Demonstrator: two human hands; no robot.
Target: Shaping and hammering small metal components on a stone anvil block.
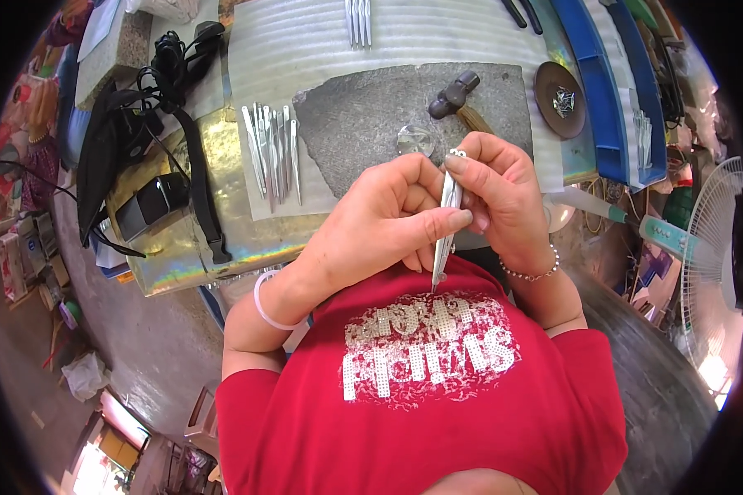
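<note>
Close to my chest, both my hands are closed on a slim silver drawing compass (449, 198), its pointed end down toward my red shirt. My left hand (388, 216) pinches its middle with thumb and fingers. At the upper end, my right hand (504, 186) grips it near the small round pieces of the head. Just beyond my hands, a small clear round dish (415, 140) rests on a grey stone slab (338, 107). A hammer (452, 95) lies on the slab too, part of its wooden handle hidden by my right hand.
Several silver pointed legs (276, 153) lie left of the slab, more silver pieces (358, 21) at the far side. A brown round dish (560, 99) holds small metal parts. Blue trays (607, 107) stand right; black straps and cables (194, 157) lie left. A fan (714, 239) stands at right.
</note>
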